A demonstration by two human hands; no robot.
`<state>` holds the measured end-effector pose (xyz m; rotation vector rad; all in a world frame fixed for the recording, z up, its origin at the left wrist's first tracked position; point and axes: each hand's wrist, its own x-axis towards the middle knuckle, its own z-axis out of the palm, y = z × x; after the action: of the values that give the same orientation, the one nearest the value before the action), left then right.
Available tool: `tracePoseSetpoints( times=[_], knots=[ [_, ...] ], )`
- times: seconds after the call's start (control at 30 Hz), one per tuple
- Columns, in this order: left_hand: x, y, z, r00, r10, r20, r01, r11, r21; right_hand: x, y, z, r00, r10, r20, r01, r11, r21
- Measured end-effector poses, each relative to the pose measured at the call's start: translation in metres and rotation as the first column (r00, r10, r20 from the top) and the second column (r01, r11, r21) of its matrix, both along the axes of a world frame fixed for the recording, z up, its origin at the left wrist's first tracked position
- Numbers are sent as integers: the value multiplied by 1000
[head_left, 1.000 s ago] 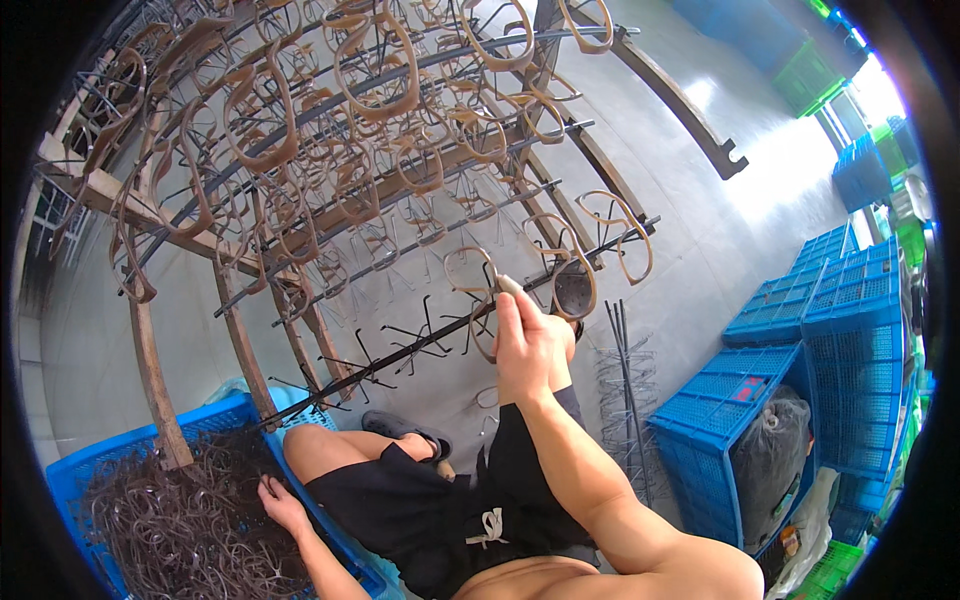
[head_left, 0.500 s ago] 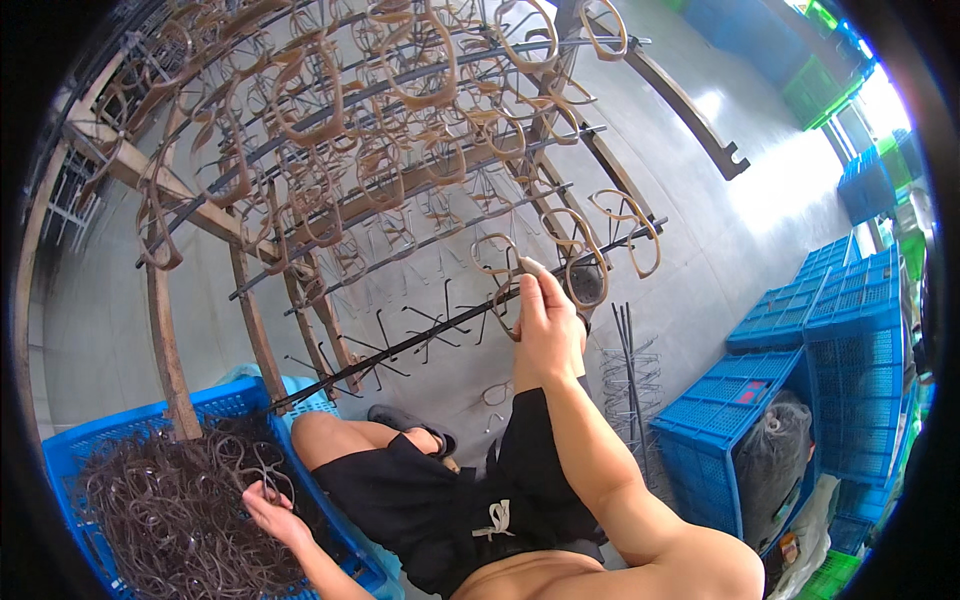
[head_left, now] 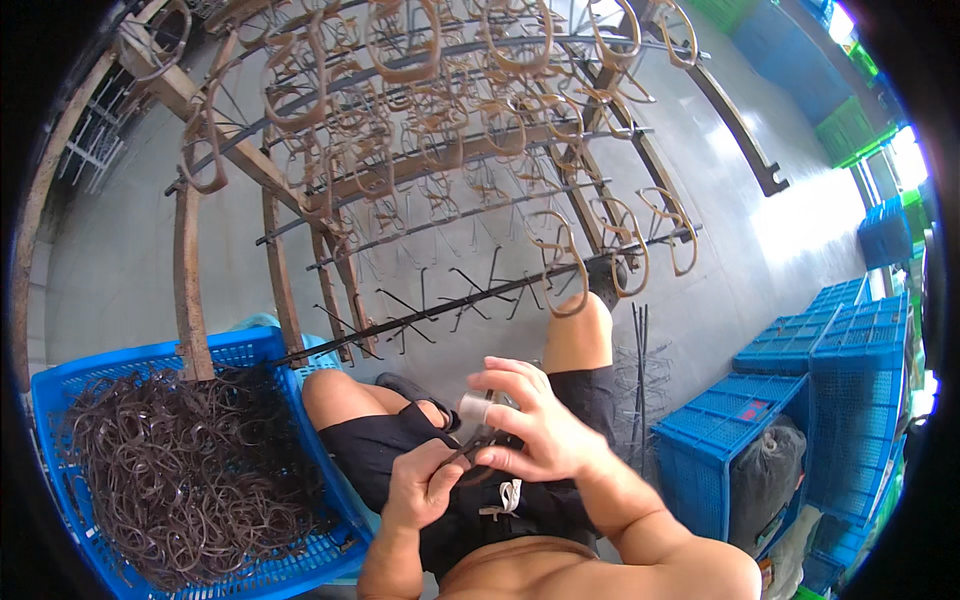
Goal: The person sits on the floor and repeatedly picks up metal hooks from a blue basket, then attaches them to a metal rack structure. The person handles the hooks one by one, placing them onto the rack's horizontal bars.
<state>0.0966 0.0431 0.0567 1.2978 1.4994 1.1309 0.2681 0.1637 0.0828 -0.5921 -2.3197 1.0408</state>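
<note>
Over my lap, both hands meet at a dark eyeglass frame (head_left: 483, 458). My left hand (head_left: 418, 487) is closed on it, pinching it between thumb and fingers. My right hand (head_left: 545, 432) grips its other side, thumb below and fingers bent above. A pale wrap (head_left: 475, 407) shows on one right finger. Parts of the frame are hidden by my fingers. Ahead, a black rod with bent hooks (head_left: 470, 298) slants up to the right. A few tan eyeglass frames (head_left: 630, 255) hang at its right end, and several hooks on its left stretch are bare.
A blue basket (head_left: 110, 362) at my left is heaped with dark eyeglass frames (head_left: 190, 480). The rack's upper rods carry many tan frames. Its wooden post (head_left: 188, 270) stands at the basket's far edge. Blue crates (head_left: 725, 410) and loose hooked rods (head_left: 640, 380) are at right.
My left hand has come from the basket to my lap with a dark eyeglass frame. My right hand has left the tan frame on the hooked rod and joined it. The view has shifted slightly.
</note>
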Motion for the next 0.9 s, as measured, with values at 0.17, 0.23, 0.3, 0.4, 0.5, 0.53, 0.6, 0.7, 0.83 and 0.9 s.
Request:
tracePoseSetpoints(
  times=[0.17, 0.23, 0.3, 0.4, 0.5, 0.53, 0.6, 0.7, 0.83, 0.9],
  knots=[
    [-11, 7, -19, 956, 46, 290, -38, 999, -34, 28, 32, -12, 953, 275, -128, -298, 925, -236],
    [-15, 8, -21, 888, 227, 399, -186, 973, -140, 23, 41, -16, 966, -92, -241, 21, 959, -281],
    [-13, 9, -19, 779, 404, 479, -327, 914, -239, 13, 36, -24, 827, -500, -257, 234, 721, -652],
    [-17, -1, -29, 723, 450, 525, -322, 891, -320, -31, 38, -55, 560, -790, -250, 519, 570, -637],
    [-17, -5, -33, 632, 469, 616, -299, 882, -365, -58, 45, -75, 358, -906, -226, 570, 403, -716],
    [-17, -4, -32, 582, 476, 660, -290, 879, -378, -61, 46, -79, 334, -917, -219, 590, 385, -709],
    [-19, -3, -35, 592, 452, 667, -276, 891, -359, -67, 45, -78, 284, -932, -225, 518, 347, -782],
    [-18, 1, -37, 579, 438, 688, -258, 899, -354, -74, 48, -82, 248, -923, -293, 383, 371, -846],
    [-13, 8, -34, 576, 438, 690, -242, 898, -368, -73, 49, -88, 262, -909, -325, 287, 395, -873],
    [-13, 9, -35, 578, 437, 689, -236, 898, -371, -76, 48, -90, 228, -915, -333, 270, 388, -881]
  ],
)
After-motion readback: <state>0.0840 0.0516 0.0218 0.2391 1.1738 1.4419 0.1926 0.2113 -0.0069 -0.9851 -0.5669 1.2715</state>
